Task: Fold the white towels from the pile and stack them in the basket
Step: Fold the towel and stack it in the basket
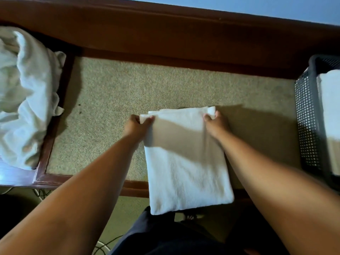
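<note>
A white towel, folded into a long rectangle, lies on the table's speckled top with its near end hanging over the front edge. My left hand pinches its far left corner. My right hand pinches its far right corner. The pile of crumpled white towels fills the left side. At the right edge stands a dark perforated basket with a folded white towel inside it.
The table has a dark wooden frame and a raised wooden back rail. Cables lie on the floor below the front edge. My dark-clothed lap is just under the hanging towel end.
</note>
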The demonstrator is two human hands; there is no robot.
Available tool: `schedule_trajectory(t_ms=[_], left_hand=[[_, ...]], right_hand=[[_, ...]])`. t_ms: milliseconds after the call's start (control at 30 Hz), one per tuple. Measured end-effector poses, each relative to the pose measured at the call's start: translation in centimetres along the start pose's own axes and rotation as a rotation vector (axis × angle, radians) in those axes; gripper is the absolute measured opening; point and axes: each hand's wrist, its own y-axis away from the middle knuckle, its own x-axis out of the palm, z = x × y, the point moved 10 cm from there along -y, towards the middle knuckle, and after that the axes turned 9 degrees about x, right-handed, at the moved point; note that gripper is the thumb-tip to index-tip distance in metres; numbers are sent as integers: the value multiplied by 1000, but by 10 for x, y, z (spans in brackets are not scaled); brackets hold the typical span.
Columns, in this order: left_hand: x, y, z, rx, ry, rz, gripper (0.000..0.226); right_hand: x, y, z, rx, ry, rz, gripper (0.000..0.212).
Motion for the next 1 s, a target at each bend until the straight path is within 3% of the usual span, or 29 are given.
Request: schedule_trajectory(t_ms=[100,200,300,400,533,667,733,833,933,1000], left_hand=[[21,4,-2,-99,237,236,66],[18,12,-27,-46,357,306,56],[-3,28,-93,137,475,343,38],[-51,60,-176,432,572,313,28],[-102,139,-247,934,262,233,24],[-95,177,-217,1228,-88,79,24],[-64,161,-162,1161,-257,68,32],[-8,122,-48,722,-576,254,43],[17,113,23,370,-439,424,57],[16,107,30,286,-320,322,61]], right_hand=[[8,8,-4,97,-127,148,60],[-7,24,3,130,-338,187,41],[-55,49,36,-35,-589,173,31],[-132,92,69,-319,-791,64,10],[-209,178,77,-812,-667,-130,29],[-189,209,24,-1020,-347,-350,28],[-142,190,-8,-1004,-144,-335,32],[-47,129,-75,-666,121,-39,47],[4,97,-121,-287,-23,186,43],[7,87,-124,-119,-218,171,38]])
